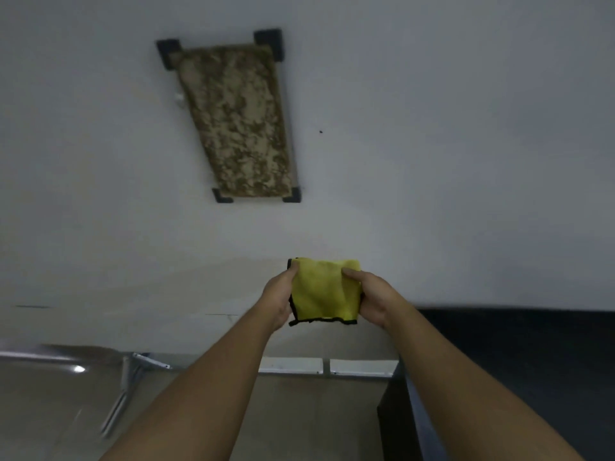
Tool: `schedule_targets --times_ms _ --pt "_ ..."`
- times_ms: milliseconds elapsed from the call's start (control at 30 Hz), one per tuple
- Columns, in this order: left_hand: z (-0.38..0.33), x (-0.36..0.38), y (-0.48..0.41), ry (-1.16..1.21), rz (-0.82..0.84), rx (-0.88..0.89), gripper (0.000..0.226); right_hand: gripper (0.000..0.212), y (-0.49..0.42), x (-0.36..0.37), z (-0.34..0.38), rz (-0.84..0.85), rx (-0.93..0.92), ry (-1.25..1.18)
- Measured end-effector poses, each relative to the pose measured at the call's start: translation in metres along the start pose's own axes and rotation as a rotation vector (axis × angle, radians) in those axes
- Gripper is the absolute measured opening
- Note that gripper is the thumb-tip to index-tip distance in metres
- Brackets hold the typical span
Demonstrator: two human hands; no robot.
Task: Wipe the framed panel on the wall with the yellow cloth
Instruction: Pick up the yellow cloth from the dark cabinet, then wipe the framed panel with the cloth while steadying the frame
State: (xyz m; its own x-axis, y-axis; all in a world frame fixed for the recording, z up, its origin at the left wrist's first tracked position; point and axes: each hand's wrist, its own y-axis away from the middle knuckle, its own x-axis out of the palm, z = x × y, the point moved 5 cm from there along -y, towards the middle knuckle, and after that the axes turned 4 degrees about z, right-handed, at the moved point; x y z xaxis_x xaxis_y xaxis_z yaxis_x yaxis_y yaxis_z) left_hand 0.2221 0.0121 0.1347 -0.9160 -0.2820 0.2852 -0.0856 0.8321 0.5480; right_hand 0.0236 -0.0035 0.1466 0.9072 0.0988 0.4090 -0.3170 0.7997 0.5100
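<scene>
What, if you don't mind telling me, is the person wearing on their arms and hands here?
Nothing that shows: the left hand and the right hand are bare, with no gloves, rings or watch visible. Both forearms are uncovered right down to the bottom edge of the picture, so no sleeve comes into view.

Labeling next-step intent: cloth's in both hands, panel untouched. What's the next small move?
Probably raise the folded yellow cloth up and left to the mottled brown framed panel. Both the left hand and right hand hold it well below the panel, with no contact.
</scene>
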Motion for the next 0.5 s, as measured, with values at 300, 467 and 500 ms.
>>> schedule_targets --times_ms 300,467,500 --pt "-0.075 -0.053 0.043 -0.309 -0.083 0.262 0.041 0.030 0.021 0.120 0.010 0.145 -0.063 0.016" --pt "-0.110 -0.076 0.074 -0.378 -0.163 0.418 0.039 0.026 0.031 0.173 0.012 0.131 -0.185 0.042" --pt "-0.116 -0.077 0.080 -0.376 -0.129 0.423 0.047 0.026 0.032 0.180 0.012 0.132 -0.212 0.065"
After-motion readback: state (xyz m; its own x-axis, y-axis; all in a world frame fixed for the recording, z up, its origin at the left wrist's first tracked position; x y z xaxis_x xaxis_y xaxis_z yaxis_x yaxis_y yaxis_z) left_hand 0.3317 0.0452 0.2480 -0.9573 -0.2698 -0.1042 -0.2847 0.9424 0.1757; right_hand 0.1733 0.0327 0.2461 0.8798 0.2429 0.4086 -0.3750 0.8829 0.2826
